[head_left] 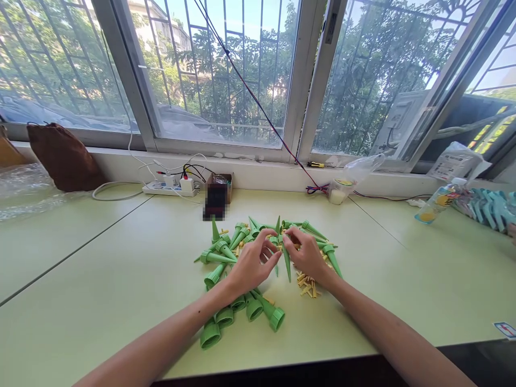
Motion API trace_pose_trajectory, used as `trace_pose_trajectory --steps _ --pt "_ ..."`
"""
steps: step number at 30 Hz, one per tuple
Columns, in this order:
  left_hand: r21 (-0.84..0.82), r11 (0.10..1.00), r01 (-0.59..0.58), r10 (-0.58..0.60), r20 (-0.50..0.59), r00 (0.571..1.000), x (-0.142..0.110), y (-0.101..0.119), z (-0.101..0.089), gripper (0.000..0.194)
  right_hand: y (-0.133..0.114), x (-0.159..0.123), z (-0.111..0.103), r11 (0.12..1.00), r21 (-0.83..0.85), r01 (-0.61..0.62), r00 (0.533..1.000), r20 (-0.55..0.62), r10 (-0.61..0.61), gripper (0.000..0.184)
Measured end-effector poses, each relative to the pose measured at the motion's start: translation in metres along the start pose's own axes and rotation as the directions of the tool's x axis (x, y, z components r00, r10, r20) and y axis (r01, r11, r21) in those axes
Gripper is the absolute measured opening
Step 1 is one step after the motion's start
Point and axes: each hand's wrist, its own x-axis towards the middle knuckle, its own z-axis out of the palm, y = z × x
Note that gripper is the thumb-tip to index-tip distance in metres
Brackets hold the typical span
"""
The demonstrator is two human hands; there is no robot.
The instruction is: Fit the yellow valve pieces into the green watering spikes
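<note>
Just right of the middle, my right hand (308,255) grips a green plastic watering spike (287,266) near its wide end, its pointed tip hanging down. My left hand (256,260) is closed in a loose pinch close beside it. A small yellow plastic piece (279,248) shows at the left fingertips, partly hidden by them. Around both hands lie many more green spikes (220,257), some with their open collars facing the front edge. A heap of small yellow plastic pieces (308,285) lies under my right wrist.
A power strip (171,188) with plugs and a small box (223,185) stand by the windowsill. Towards the right are a plastic cup in a bag (338,191), a drink bottle (439,201) and wrapped blue-green items (489,207). A brown bag (64,156) sits at far left.
</note>
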Motion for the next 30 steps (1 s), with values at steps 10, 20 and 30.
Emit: trace_pose_trajectory --steps 10,20,30 --pt "0.098 0.993 -0.072 0.085 -0.140 0.986 0.002 -0.008 0.000 0.016 0.016 0.002 0.002 0.956 -0.291 -0.036 0.981 0.175 0.090 0.018" --pt "0.157 0.984 -0.085 0.124 -0.258 0.958 0.006 -0.010 -0.003 0.007 0.019 0.000 0.003 0.923 -0.384 -0.035 0.980 0.168 0.108 0.021" --pt "0.283 0.952 -0.121 0.227 -0.382 0.896 0.009 -0.007 -0.010 0.005 0.013 0.001 -0.001 0.823 -0.564 -0.070 0.982 0.109 0.157 0.025"
